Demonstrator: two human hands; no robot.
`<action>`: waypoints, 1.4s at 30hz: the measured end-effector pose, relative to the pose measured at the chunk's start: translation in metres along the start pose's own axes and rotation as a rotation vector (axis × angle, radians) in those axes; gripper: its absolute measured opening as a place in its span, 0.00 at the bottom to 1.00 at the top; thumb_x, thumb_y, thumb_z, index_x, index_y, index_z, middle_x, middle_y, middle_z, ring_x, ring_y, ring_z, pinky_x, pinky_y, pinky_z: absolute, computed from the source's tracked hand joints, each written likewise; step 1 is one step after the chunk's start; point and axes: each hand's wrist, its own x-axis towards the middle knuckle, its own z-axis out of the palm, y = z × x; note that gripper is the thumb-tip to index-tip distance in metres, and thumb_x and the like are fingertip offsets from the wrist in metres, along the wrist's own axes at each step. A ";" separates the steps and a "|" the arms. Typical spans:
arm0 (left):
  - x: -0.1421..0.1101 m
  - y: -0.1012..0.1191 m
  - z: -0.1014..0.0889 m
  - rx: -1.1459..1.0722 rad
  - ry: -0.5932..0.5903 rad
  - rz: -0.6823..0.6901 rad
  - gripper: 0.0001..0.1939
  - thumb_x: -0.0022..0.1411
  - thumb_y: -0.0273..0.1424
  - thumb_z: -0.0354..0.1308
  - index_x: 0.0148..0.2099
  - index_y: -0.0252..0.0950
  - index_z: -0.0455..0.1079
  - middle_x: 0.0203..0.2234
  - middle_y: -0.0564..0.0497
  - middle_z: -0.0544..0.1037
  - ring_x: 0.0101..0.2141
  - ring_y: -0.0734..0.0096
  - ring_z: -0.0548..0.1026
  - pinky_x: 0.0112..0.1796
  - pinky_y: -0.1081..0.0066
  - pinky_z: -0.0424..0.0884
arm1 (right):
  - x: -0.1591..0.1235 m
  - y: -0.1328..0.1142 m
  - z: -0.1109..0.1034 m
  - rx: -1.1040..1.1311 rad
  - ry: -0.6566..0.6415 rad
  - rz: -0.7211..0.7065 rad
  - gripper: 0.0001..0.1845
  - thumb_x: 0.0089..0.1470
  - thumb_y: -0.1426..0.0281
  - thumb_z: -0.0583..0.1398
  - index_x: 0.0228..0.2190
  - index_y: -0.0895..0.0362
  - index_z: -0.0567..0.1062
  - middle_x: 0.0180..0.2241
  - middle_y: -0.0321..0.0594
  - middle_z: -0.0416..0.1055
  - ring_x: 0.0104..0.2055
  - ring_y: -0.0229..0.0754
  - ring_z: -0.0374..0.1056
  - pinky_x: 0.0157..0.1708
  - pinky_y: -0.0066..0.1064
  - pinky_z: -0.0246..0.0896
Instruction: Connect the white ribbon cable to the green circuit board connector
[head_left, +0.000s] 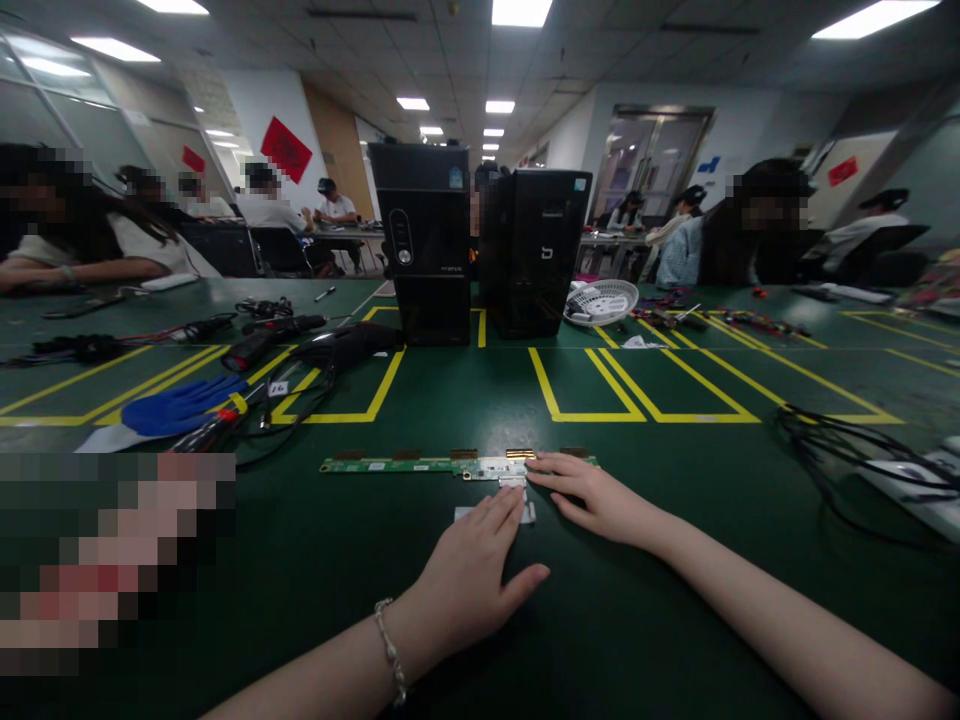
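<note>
A long, narrow green circuit board (397,466) with copper-coloured tabs along its far edge lies on the dark green table. My left hand (476,570), with a bracelet at the wrist, rests with straight fingers over a white flat piece (469,514), probably a ribbon cable, whose middle it hides. Its fingertips reach a pale connector (513,481) at the board's near edge. My right hand (600,495) lies with fingers apart, the foremost touching the board's right part and covering some of it. Neither hand grips anything.
Two black computer towers (424,245) stand behind the board. At left lie a blue glove (180,405), a red-and-black screwdriver (214,430) and dark tools; at right, black cables (817,460) and a white power strip (915,490). A white basket (600,302) sits farther back. People sit around.
</note>
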 end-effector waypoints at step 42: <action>0.006 -0.004 0.000 0.026 0.052 0.012 0.33 0.67 0.50 0.41 0.66 0.35 0.52 0.64 0.43 0.56 0.61 0.55 0.58 0.56 0.54 0.59 | 0.000 0.002 0.002 -0.019 -0.007 0.007 0.25 0.59 0.74 0.52 0.58 0.51 0.63 0.59 0.38 0.55 0.61 0.45 0.49 0.61 0.45 0.47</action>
